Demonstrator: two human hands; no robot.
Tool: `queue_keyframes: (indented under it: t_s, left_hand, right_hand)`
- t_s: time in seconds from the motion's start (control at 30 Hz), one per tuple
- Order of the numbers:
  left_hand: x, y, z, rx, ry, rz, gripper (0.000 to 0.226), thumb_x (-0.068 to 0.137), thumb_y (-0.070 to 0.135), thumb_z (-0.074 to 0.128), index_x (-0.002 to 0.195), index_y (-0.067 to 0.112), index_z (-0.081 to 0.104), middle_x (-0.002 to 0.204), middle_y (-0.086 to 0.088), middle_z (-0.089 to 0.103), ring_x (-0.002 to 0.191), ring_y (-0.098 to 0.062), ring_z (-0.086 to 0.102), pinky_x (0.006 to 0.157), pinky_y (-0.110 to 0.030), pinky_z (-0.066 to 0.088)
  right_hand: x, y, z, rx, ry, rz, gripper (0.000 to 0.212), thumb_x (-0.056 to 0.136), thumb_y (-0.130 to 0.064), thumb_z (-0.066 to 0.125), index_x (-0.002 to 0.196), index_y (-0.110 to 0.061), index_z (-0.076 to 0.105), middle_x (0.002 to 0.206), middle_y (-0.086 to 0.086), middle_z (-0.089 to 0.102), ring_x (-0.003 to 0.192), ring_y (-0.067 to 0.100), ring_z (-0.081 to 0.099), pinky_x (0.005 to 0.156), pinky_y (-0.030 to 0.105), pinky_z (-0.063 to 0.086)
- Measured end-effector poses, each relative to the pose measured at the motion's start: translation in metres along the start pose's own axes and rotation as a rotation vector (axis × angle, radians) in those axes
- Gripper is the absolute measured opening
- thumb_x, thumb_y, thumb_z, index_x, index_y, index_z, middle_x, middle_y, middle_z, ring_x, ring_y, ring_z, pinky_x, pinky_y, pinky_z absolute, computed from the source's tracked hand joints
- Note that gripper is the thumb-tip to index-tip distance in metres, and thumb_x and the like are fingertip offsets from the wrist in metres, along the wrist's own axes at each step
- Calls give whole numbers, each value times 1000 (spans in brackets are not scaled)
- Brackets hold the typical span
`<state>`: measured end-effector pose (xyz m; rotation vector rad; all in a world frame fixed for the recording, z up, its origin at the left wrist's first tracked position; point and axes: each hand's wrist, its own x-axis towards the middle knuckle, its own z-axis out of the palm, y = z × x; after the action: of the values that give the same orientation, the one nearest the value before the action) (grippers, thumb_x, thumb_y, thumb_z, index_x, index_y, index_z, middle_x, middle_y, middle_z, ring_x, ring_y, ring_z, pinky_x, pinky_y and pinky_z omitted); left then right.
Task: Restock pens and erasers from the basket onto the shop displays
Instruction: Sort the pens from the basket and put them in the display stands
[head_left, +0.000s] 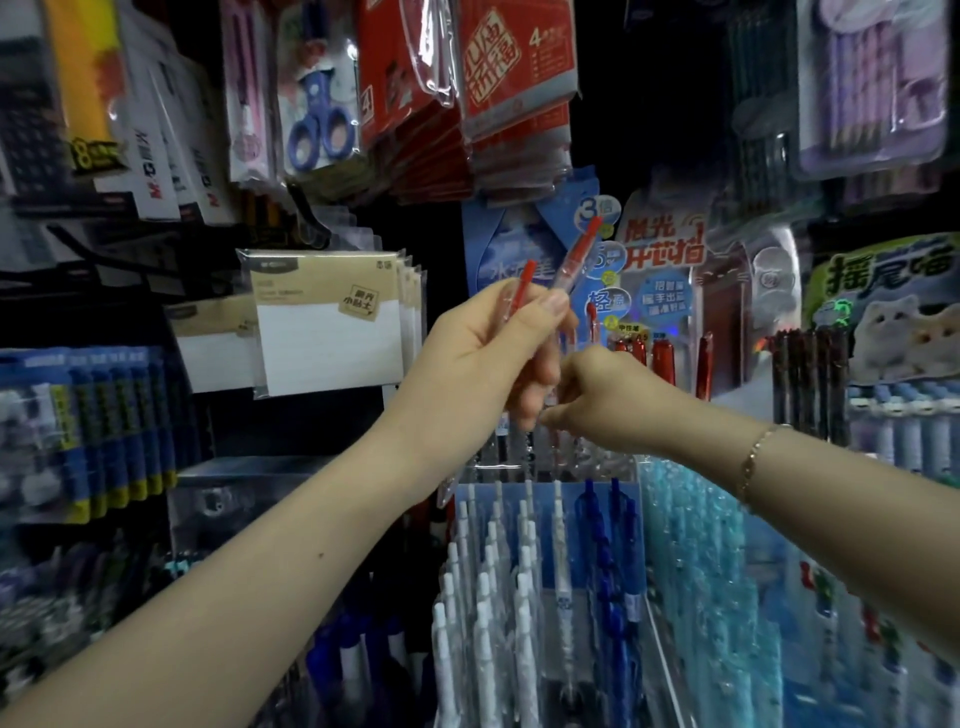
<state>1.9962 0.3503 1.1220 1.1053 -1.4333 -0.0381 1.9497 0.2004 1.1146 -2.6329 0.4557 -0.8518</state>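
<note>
The left hand gripped two clear-barrelled pens with red caps, its fingers and thumb curled round their lower barrels so that the red ends fanned apart above the fist, one tilting up to the right, the other standing shorter beside it. Just below and to the right, the right hand reached in with fingers bent toward the left hand's underside; whether it pinched a pen could not be told, as its fingertips were hidden and blurred. A thin bracelet circled the right wrist.

Both hands hovered in front of a clear tiered pen display holding rows of white pens and blue pens. Behind the hands stood several red pens upright in a rack. To the left hung packs of sticky notes, and above them packaged blue scissors. Red packets hung at the top centre.
</note>
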Motion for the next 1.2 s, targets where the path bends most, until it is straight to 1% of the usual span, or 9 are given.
queue_keyframes:
  t_s: [0.2,0.33,0.5,0.63,0.73,0.83,1.0,1.1,1.2]
  left_hand:
    - [1,0,-5,245,77,82,25,96,30,49,86,17,68,79,11,68,77,6,60,72,-4,40]
    - [2,1,-10,267,140,46,25,97,32,48,90,19,67,51,23,53,55,11,51,54,-1,35]
    - [3,-1,-12,181,131,-47,22,95,33,51,91,20,69,50,7,37,47,-8,32,44,-19,28]
    - [5,-3,-12,187,127,-103,26,95,31,51,97,9,65,47,5,35,41,-7,30,39,-17,26]
    - [7,-3,-14,179,125,-89,28,95,28,54,94,1,59,47,5,34,38,-5,30,39,-16,25]
    - [11,-2,-11,232,134,-42,22,93,27,58,85,7,63,48,9,46,41,-3,42,45,-14,35]
    - [11,-3,-5,239,135,-58,16,88,26,65,88,10,67,40,13,42,33,0,35,38,-11,27]
    - [13,-4,-3,276,178,-28,18,88,24,65,105,18,65,62,9,60,39,2,44,45,-15,33]
    - [22,-3,-6,438,226,90,22,88,24,65,110,27,61,74,8,65,58,-4,58,54,-17,45]
  right_hand:
    - [7,-7,-5,28,-89,108,17,83,-14,70,77,-8,55,76,8,61,63,16,55,50,24,45]
    - [3,-3,-2,23,-87,121,20,82,-12,71,72,-3,56,70,9,59,56,15,54,47,21,46]
    - [0,-3,1,-11,-114,136,33,83,-19,71,68,-13,42,62,2,53,48,11,49,45,23,46]
    - [-9,-7,-12,-118,-99,75,9,88,-12,62,88,-5,57,82,11,62,65,13,57,58,23,52]
    - [-23,-16,-39,315,-46,-33,8,87,-6,58,88,-7,66,78,6,68,66,12,60,55,18,51]
    - [-41,-26,-53,667,-170,-133,10,81,-13,61,86,-9,69,71,0,67,70,14,63,60,22,52]
    - [-50,-24,-45,515,-60,-111,10,85,-16,68,92,-9,69,71,8,62,67,18,59,70,35,55]
    - [-48,-21,-43,449,-58,-90,12,84,-12,69,95,-9,66,75,17,67,65,20,64,75,42,58]
    - [-38,-18,-33,300,71,-102,11,83,-14,70,89,-12,62,74,11,71,67,20,70,77,43,58]
